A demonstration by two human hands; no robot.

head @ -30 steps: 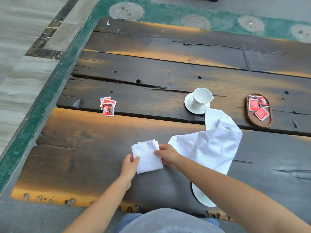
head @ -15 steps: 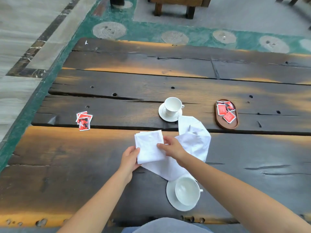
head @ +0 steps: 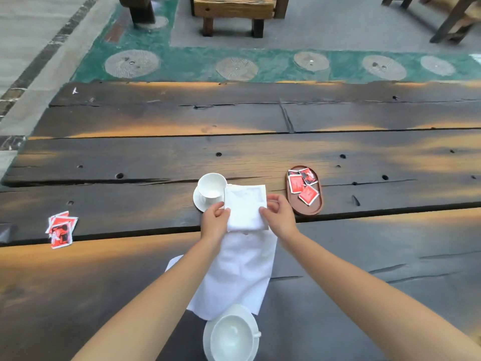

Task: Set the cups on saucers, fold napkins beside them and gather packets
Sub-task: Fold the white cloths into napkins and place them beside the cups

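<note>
I hold a folded white napkin (head: 246,207) at both sides, just right of the far white cup (head: 211,188) on its saucer (head: 200,203). My left hand (head: 214,221) pinches its left edge and my right hand (head: 279,216) pinches its right edge. A second, unfolded white napkin (head: 234,274) lies spread on the table below it, between my forearms. A near white cup (head: 231,337) sits on a saucer (head: 256,324) at the bottom edge. Several red packets (head: 303,187) lie in a brown oval tray (head: 316,207). More red packets (head: 60,227) lie loose at the left.
The dark plank table (head: 156,157) has wide cracks and holes. Beyond its far edge are a green floor strip with round stone inlays (head: 132,63), a wooden bench (head: 234,11) and chair legs (head: 453,19).
Both hands carried the folded napkin forward and to the right, from the near table to beside the far cup. The view tilted up, so the near cup and saucer now show.
</note>
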